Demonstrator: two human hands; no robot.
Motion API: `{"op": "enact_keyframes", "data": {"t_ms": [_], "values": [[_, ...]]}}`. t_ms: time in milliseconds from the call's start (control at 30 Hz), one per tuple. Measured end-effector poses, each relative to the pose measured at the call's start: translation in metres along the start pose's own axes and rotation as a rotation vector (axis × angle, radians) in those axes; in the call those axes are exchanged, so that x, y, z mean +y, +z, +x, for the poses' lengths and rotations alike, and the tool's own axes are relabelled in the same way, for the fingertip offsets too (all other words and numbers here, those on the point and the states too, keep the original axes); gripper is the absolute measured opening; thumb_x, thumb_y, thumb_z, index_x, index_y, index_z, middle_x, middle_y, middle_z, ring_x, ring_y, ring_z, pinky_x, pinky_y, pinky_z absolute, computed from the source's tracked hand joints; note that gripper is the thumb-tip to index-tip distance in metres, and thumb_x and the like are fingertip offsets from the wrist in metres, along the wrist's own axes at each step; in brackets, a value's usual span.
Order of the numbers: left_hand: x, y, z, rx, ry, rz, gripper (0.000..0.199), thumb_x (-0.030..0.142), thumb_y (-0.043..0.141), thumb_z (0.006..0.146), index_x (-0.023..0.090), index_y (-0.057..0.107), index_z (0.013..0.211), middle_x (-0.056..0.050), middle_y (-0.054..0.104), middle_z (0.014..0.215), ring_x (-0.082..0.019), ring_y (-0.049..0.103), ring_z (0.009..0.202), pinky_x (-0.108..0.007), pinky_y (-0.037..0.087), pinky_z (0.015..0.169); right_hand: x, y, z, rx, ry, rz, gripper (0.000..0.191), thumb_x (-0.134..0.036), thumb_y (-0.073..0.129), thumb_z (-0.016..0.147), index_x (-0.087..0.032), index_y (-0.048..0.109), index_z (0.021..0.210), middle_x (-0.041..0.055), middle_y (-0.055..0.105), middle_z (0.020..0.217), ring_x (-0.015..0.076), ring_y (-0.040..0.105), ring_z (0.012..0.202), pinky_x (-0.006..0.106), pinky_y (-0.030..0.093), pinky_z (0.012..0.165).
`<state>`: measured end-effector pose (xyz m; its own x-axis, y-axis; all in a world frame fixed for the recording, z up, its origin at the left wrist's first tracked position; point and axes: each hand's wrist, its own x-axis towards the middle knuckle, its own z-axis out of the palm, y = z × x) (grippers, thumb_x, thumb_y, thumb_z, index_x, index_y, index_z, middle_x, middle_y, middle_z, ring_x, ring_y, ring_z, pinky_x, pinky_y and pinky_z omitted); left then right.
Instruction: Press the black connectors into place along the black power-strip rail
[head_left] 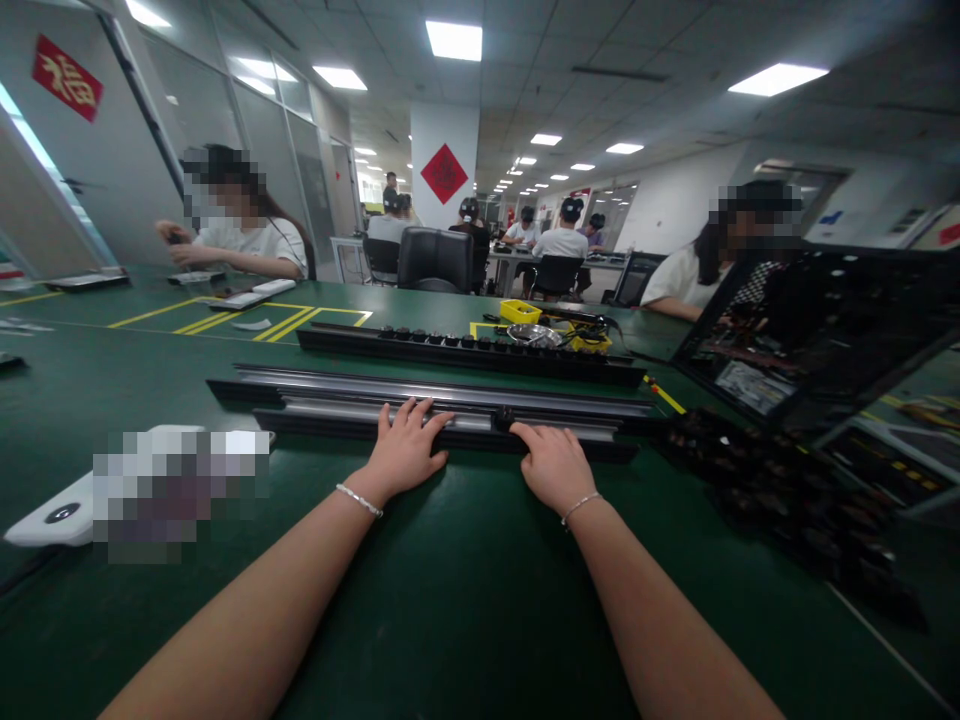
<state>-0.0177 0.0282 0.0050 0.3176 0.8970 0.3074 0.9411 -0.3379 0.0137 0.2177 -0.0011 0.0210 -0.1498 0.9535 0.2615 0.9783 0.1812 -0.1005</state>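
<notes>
A long black rail [315, 425] with a silvery channel lies on the green table in front of me. My left hand [405, 447] rests on its middle with the fingers spread over the channel. A small black part [504, 418] sits in the channel, right of that hand. My right hand [556, 462] is over the near side of the rail. Its index fingertip is at the black part, seemingly touching it, with the thumb apart below and no grip visible. Directly behind lies a second long black rail [247, 385] with a similar channel.
Farther back, another black rail [337, 343] carries several small black parts. A heap of black parts [787, 490] lies right, below a tilted dark panel [840, 330]. A white device [49, 518] lies left. Yellow trays [520, 312] stand behind. People sit across the table [480, 600].
</notes>
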Motion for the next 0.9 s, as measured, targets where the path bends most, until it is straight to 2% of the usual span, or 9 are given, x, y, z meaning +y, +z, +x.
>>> {"op": "enact_keyframes", "data": {"t_ms": [333,900], "values": [[0.000,-0.001,0.001,-0.008,0.003,0.006,0.059,0.046,0.052,0.078,0.037,0.038,0.135,-0.008,0.036,0.146,-0.034,0.026,0.136,-0.061,0.013,0.107,0.010,-0.004,-0.002,-0.005,0.031,-0.017,0.047,-0.015,0.041,0.078,-0.030,0.054,0.121,0.0039,0.062,0.112,0.0206,0.052,0.106,0.043,0.024,0.102],[-0.001,0.003,0.001,0.011,0.004,0.005,0.060,0.047,0.054,0.077,0.036,0.039,0.134,-0.007,0.037,0.145,-0.033,0.026,0.136,-0.061,0.012,0.107,0.022,-0.014,-0.001,-0.099,0.043,-0.047,0.049,-0.015,0.039,0.080,-0.030,0.052,0.124,0.0039,0.061,0.116,0.0210,0.051,0.109,0.039,0.028,0.098]]}}
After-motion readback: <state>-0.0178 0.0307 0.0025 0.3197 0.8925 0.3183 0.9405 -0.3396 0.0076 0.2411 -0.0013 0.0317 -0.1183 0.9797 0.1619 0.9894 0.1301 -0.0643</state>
